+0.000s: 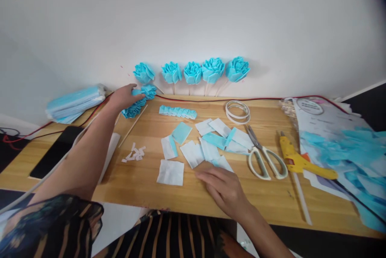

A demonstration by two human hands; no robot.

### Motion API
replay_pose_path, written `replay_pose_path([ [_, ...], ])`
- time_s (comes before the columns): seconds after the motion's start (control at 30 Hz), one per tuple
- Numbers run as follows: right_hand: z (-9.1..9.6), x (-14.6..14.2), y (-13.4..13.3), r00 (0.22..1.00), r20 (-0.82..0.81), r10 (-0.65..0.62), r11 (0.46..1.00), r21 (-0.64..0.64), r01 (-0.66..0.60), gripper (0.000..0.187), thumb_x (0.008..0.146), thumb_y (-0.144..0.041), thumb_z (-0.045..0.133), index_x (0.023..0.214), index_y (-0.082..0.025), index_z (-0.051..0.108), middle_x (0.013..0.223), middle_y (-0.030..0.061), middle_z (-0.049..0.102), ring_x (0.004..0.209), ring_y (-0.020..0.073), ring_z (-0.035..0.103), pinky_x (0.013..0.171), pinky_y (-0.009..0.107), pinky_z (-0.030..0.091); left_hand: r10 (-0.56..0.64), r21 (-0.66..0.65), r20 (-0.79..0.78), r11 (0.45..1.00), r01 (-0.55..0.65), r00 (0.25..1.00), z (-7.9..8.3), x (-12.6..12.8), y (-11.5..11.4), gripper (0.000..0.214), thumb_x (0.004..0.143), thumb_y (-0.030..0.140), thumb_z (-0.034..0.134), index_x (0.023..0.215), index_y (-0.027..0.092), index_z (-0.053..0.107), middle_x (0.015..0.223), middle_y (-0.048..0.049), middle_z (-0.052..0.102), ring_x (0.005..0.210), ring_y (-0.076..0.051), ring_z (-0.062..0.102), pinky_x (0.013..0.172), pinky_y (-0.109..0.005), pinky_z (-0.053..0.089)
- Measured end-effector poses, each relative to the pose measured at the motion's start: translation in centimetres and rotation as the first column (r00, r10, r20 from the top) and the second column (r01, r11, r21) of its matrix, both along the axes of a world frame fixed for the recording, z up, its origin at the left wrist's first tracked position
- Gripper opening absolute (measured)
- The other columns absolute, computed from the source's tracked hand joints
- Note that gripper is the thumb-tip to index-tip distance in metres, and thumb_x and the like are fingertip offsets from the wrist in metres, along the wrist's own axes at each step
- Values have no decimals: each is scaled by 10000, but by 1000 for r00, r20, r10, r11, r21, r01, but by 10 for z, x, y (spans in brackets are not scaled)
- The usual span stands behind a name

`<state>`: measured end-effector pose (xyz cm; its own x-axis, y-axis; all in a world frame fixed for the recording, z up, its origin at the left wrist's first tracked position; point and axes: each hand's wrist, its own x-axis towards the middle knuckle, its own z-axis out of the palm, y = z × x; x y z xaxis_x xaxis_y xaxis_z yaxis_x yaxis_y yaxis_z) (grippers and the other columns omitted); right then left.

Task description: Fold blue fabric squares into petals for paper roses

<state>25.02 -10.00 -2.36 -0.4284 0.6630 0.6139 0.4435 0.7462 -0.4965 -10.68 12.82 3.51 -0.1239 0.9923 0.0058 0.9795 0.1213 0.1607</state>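
At the back left, my left hand (127, 96) reaches over a group of blue fabric flowers (132, 110). Its thumb and fingers lie on either side of a flower in the group, partly hiding it. My right hand (223, 188) rests low over the near edge of the cut white and blue fabric squares (193, 153), fingers curled together. Whatever lies under its fingertips is hidden. Left of it sits a single white square (170, 172). A pleated blue strip (177, 112) lies farther back.
Blue flowers on sticks (193, 73) lean against the wall. Scissors (265, 157), tape rolls (237, 112) and a yellow glue gun (301, 161) lie right. A thin stick (132, 126), paper scraps (134, 153), a phone (56, 151) and a mask stack (75, 103) are left.
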Motion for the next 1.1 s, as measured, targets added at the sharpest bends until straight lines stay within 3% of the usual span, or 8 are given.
replay_pose_path([
  [0.17,1,-1,1,1000,-2,-2,1000,-14,2,272,896,-44,526,1078,-170,683,883,72,735,771,165,695,638,270,555,-37,37,-79,999,40,996,-11,7,1,762,766,529,571,1423,154,478,1347,-176,607,1199,-387,580,949,-416,462],
  [0.33,2,-1,1,1000,6,-8,1000,-6,8,292,895,-46,513,1085,-185,685,871,65,732,751,162,692,618,267,553,-10,80,-77,997,16,997,-9,10,-4,782,763,418,600,1478,178,395,1308,-160,637,1159,-375,614,902,-402,493],
  [0.6,1,-1,1,1000,0,1,1000,-17,-1,315,907,-63,500,1124,-206,678,873,59,732,763,164,697,632,276,566,-31,76,-65,996,36,997,-2,17,-11,812,766,418,612,1496,194,337,1237,-144,671,1088,-370,640,871,-403,500],
  [0.73,0,-1,1,1000,8,-1,1000,-3,1,303,903,-48,499,1105,-193,671,860,61,729,756,165,691,620,279,564,-75,92,-75,992,82,994,-5,28,-10,724,772,443,589,1416,152,431,1235,-183,655,1091,-384,627,878,-418,492],
  [0.93,-2,0,1,1000,15,-1,1000,0,1,297,891,-33,504,1090,-180,670,888,64,735,776,167,695,640,288,567,19,79,-63,997,-14,998,-8,41,-5,686,775,584,549,1290,132,540,1215,-227,649,1097,-422,612,869,-472,495],
  [1.1,-2,0,0,1000,18,1,1000,-4,-1,278,887,-30,524,1077,-166,675,881,70,733,770,175,693,629,290,562,110,54,-52,993,-107,993,-13,43,0,712,779,597,542,1349,173,505,1211,-218,664,1099,-438,612,845,-504,494],
])
